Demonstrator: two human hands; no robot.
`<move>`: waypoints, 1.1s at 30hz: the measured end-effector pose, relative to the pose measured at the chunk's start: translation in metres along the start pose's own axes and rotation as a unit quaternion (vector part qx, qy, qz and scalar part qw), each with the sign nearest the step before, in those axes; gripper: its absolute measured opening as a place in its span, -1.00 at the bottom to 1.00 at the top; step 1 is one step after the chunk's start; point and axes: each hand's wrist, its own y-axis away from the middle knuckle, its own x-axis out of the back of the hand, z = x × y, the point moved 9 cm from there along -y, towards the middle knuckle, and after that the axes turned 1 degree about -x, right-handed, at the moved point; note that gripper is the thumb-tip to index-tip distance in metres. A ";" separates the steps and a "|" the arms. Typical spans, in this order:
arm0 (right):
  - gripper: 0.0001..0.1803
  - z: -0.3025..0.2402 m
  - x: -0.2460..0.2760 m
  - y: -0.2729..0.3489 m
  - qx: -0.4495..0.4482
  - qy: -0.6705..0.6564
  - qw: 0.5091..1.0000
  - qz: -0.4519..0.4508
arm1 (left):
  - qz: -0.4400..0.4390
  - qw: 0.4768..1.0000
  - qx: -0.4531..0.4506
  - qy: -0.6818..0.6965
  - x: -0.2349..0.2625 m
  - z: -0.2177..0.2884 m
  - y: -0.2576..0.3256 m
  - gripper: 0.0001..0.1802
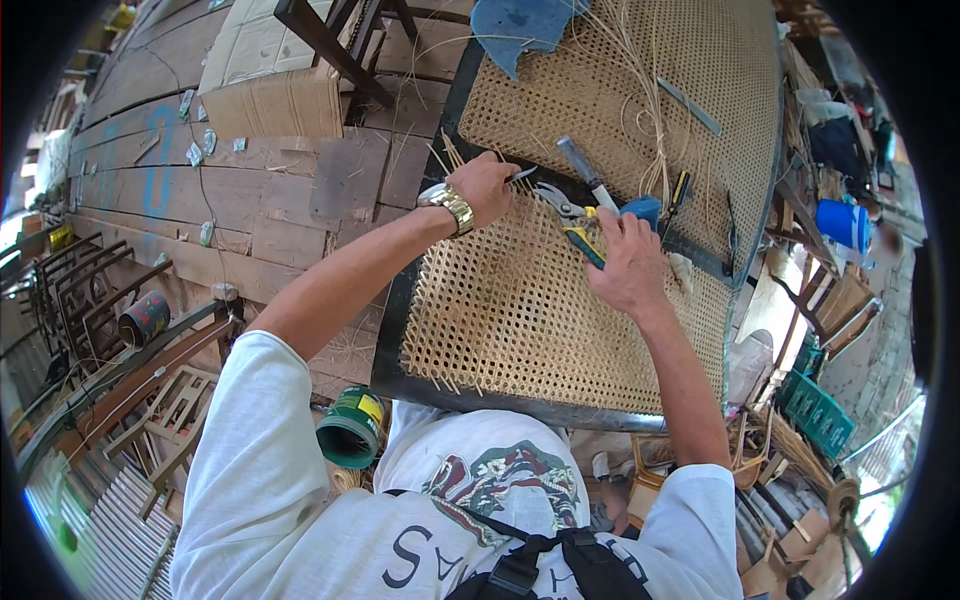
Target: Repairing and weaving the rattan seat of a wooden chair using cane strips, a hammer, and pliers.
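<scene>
A woven cane panel in a dark frame lies in front of me. My left hand, with a gold watch at the wrist, is closed at the panel's upper-left edge among loose cane ends. A pointed blade sticks out from its fingers; the handle is hidden. To the right, my right hand is closed around the yellow-and-green handles of cutting snips. Their jaws point toward my left hand. Beyond them lie a knife and a blue piece, partly covered by my fingers.
A second cane panel carries loose cane strands, a blue scrap, a flat grey strip and a screwdriver. At the near left stands a green can. Cardboard lies on the plank floor beside wooden legs.
</scene>
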 end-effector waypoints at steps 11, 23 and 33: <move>-0.25 -0.004 0.001 -0.008 0.037 -0.007 0.999 0.027 | 0.031 0.995 0.090 0.009 -0.018 -0.012 0.003 -0.44; -0.23 -0.002 0.001 -0.009 0.055 -0.013 0.998 0.032 | -0.004 0.984 0.143 0.107 -0.016 -0.017 -0.004 -0.42; -0.23 -0.010 -0.001 -0.018 0.060 -0.004 0.998 0.027 | -0.024 0.978 0.151 0.145 -0.015 -0.016 -0.002 -0.46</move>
